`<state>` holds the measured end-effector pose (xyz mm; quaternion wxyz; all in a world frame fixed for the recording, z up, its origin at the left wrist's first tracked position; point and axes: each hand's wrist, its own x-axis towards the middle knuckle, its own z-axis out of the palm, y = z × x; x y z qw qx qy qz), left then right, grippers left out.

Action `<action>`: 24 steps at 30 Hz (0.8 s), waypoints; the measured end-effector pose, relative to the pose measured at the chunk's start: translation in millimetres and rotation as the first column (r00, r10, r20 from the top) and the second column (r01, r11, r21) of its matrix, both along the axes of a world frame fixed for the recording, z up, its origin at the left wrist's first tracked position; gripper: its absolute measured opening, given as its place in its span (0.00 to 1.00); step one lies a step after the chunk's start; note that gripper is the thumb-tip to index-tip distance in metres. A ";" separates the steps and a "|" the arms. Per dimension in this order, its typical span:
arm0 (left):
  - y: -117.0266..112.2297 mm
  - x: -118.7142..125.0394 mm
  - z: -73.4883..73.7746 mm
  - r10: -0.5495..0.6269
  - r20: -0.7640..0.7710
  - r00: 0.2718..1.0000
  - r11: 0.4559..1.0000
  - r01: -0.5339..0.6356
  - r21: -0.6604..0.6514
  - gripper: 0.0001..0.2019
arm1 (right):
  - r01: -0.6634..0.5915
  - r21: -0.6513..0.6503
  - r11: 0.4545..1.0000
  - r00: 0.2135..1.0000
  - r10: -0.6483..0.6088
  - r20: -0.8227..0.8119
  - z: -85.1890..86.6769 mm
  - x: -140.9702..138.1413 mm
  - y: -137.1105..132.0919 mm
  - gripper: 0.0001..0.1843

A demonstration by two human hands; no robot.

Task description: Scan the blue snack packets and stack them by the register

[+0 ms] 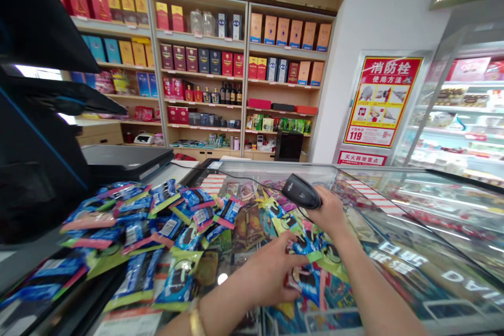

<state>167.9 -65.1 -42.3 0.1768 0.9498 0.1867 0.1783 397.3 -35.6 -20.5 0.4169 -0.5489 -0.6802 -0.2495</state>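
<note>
My right hand (329, 212) is wrapped round the grip of a black barcode scanner (300, 191), held above the glass freezer top with its head pointing left. Lower down, my left hand (275, 268) has its fingers curled round a small blue snack packet (310, 284) with pink and green edges. More packets (281, 220) of the same kind lie just beyond it, under the scanner. To the left spreads a large pile of blue, green and pink snack packets (134, 215). A gold bracelet (196, 320) circles my left wrist.
A black checkout terminal (35, 131) stands at the left, beside a flat black device (126, 160). The scanner's cord (236, 176) runs back across the glass freezer lid (394, 231). Shelves of boxed goods (197, 60) line the back wall, and a lit display fridge (464, 110) is at the right.
</note>
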 end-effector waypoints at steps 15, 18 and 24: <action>33.9 2.9 -4.4 0.436 0.344 0.832 0.637 -0.015 -0.771 0.27 | 0.018 0.017 1.000 1.000 -0.018 0.000 -3.2 0.2 -0.4 0.09; 44.7 -1.6 0.8 0.700 0.443 0.560 0.485 0.082 -0.870 0.26 | 0.012 0.047 0.999 1.000 -0.011 -0.010 -2.6 -0.2 -0.9 0.11; 59.4 -16.2 16.1 0.829 0.512 0.225 0.488 0.155 -0.859 0.20 | -0.051 0.059 0.997 0.999 0.051 -0.001 0.3 -7.2 -3.0 0.07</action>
